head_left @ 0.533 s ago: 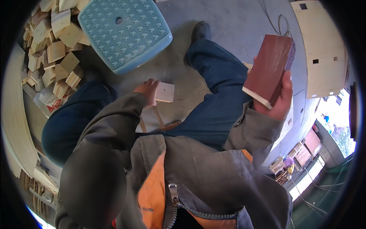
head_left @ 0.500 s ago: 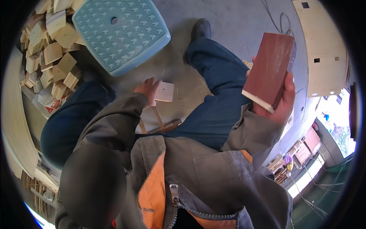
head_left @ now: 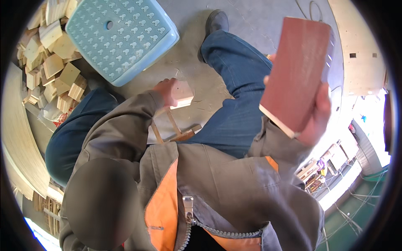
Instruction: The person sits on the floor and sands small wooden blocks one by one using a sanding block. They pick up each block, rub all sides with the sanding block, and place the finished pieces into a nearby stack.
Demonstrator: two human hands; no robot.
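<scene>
My right hand (head_left: 317, 118), raised at the right, grips a sanding block (head_left: 296, 75) from below and behind. Its broad face is reddish-brown like sandpaper, and a pale edge shows along its lower end. Fingertips show at its left side, the thumb at its right. Lower and left of it, between my knees, my left hand (head_left: 166, 91) is closed on a small pale wooden block (head_left: 183, 93). A dark dot marks the top of this block. Under the left hand stands a narrow wooden frame (head_left: 178, 130), partly hidden by my sleeve; whether the block touches it I cannot tell.
A pale blue plastic stool (head_left: 125, 37) stands ahead to the left. Beside it lies a heap of cut wooden blocks (head_left: 53, 65). Long boards (head_left: 25, 154) curve along the left edge. A pale panel with square holes (head_left: 362, 46) lies far right, and a thin cable (head_left: 315, 10) near it.
The sanding block has come up closer, its reddish face turned more toward me. My left hand has tipped the wooden block, so more of its side shows. The view has shifted slightly.
</scene>
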